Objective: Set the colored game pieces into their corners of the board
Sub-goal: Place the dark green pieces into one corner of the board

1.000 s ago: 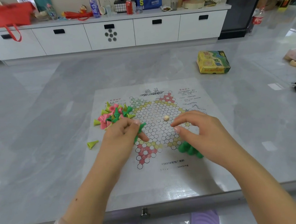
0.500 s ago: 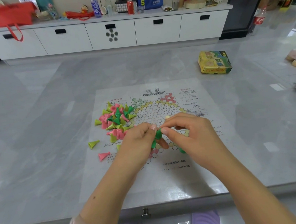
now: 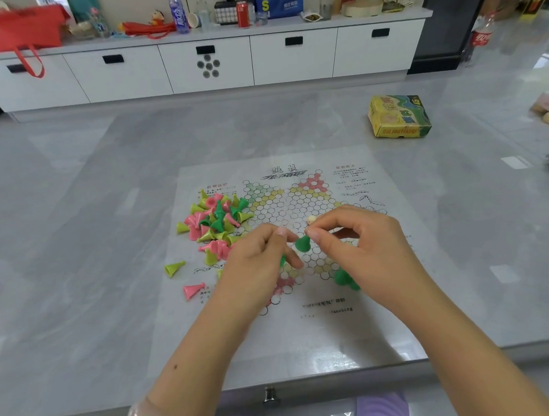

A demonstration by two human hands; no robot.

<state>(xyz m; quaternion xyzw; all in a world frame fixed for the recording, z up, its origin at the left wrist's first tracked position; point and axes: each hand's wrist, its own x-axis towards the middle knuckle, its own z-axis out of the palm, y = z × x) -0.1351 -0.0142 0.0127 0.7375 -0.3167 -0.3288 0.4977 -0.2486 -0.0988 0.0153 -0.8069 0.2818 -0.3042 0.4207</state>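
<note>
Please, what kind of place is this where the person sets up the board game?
Probably a home or an office lounge, not a workshop. A long white cabinet along the wall carries drink bottles, a soda can and bags; the game sheet lies on a grey stone-look table.

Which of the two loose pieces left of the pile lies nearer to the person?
The pink piece. It lies on its side below the yellow-green piece, closer to the table's near edge.

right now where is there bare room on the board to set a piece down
Free: the far green corner, far pink corner and the open cells between them. Crowded: the loose pile on the board's left edge, and the middle, covered by the left hand and right hand.
</note>
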